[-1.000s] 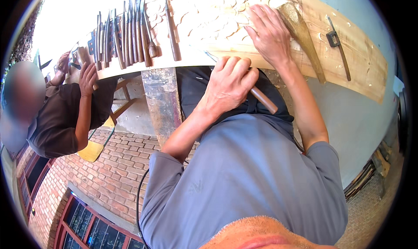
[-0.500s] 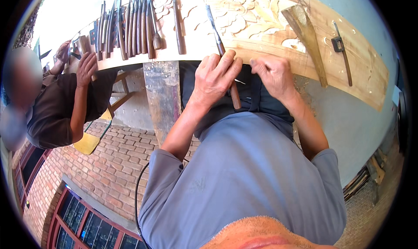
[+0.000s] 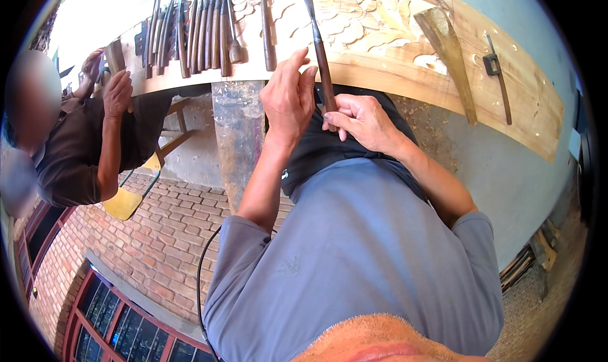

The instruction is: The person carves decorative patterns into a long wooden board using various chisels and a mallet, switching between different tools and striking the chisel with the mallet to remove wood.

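Observation:
A carving gouge point(image 3: 323, 67) with a steel blade and dark wooden handle points away from me, its blade over the carved board point(image 3: 392, 58). My right hand point(image 3: 366, 122) is closed around the lower end of the handle. Just left of the handle, my left hand point(image 3: 286, 105) is raised with its fingers apart and seems to hold nothing. Another gouge point(image 3: 267, 36) lies on the board to the left, beside a row of several carving tools point(image 3: 202, 39) with wooden handles. The board bears a raised leaf and scroll relief.
A wooden mallet point(image 3: 446, 64) and a small dark-headed tool with a wooden handle point(image 3: 493, 67) lie on the board's right part. At the left, another person point(image 3: 82, 153) grips a wooden piece point(image 3: 115, 57). A worn post point(image 3: 234, 134) supports the board; a yellow seat point(image 3: 123, 203) stands behind.
The gouge has passed from my left hand to my right and moved slightly farther away. My left hand has opened and shifted left. The other person's hand has closed on a wooden piece.

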The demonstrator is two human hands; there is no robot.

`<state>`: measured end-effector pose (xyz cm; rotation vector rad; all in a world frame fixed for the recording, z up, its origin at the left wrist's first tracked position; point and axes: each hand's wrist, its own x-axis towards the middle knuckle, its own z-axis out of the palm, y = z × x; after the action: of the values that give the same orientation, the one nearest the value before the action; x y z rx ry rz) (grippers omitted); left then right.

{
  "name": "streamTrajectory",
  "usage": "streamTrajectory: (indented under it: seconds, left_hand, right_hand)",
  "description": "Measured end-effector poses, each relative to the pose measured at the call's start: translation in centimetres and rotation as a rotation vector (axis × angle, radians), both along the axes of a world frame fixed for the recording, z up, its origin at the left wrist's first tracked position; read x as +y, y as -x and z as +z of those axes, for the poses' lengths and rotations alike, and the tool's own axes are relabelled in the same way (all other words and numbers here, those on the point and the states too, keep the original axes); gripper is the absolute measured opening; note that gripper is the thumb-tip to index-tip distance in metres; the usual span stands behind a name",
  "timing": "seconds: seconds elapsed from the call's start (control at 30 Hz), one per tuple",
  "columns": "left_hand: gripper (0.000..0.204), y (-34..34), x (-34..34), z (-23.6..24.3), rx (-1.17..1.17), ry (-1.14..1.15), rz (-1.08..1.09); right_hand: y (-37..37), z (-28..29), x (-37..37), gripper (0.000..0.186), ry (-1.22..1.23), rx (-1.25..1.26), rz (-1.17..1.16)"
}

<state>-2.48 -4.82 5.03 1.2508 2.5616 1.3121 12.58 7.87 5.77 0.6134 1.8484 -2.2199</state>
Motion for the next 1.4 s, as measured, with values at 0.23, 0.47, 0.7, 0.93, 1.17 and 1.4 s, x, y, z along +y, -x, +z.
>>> streamTrajectory:
  seconds: [0.23, 0.47, 0.7, 0.93, 1.17, 1.4]
  left_hand:
    - [0.039, 0.7, -0.3, 1.1, -0.597, -0.056, 0.287]
    - [0.027, 6.9, -1.1, -1.2, 0.16, 0.144, 0.388]
    - [0.018, 10.7, -0.1, -2.9, 0.329, 0.254, 0.356]
    - [0.017, 10.3, 0.9, -3.7, 0.308, 0.31, 0.334]
    - [0.02, 9.9, -0.6, -2.7, 0.368, 0.375, 0.393]
    - [0.015, 10.2, -3.1, -2.3, 0.407, 0.355, 0.495]
  right_hand:
    - [3.8, -0.3, -1.6, 0.019, -0.026, 0.102, 0.09]
    - [1.6, -0.5, -0.5, 0.006, -0.613, 0.197, -0.061]
    - [-0.3, -1.4, 1.4, 0.007, -0.718, 0.142, -0.094]
    - [-2.3, -1.5, 2.3, 0.008, -0.776, 0.082, -0.127]
    - [-3.5, -0.6, 4.5, 0.007, -1.008, 0.242, -0.228]
    - [-8.4, 0.1, 10.5, 0.012, -1.159, -0.063, -0.499]
